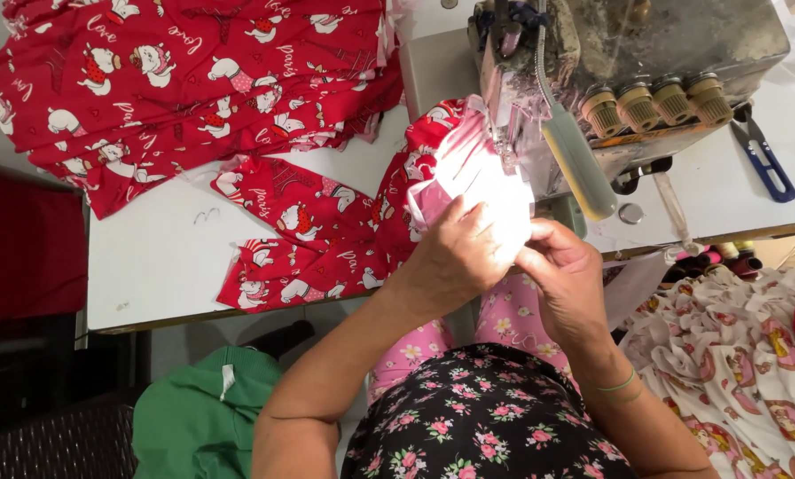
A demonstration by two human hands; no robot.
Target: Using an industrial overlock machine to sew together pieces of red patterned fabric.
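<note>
— What's over at the left end of your desk (pixel 162 257)?

— A heap of red printed fabric (pixel 184 80) fills the far left corner, patterned with small white animals and script. Below the near edge on that side, off the desk, I can see a green cloth (pixel 198 417) and a dark red surface further left.

— And moving toward the middle?

— A loose red printed piece (pixel 309 235) lies spread from the near edge up toward the machine. Its right end rises into the folded part I'm working, where the pale reverse side (pixel 477 173) shows, washed out by the lamp.

— What are your hands doing?

— My left hand (pixel 455 253) has its fingers closed on that pale fold, just in front of the machine's foot. My right hand (pixel 566 270) sits right beside it, touching, with its fingers pinched narrow on the same fold's near edge. Both hands hover over the near edge of the desk, about at its middle.

— And to the right?

— The grey overlock machine (pixel 628 53) stands at the far edge, right of centre, with four ribbed tan knobs (pixel 654 99) in a row on its front. A pair of blue-handled snips (pixel 765 155) lies flat near the right edge, well apart from my hands. Past the near right corner, off the desk, there's a pile of cream printed fabric (pixel 734 355), with a few thread spools (pixel 725 259) just above it.
</note>
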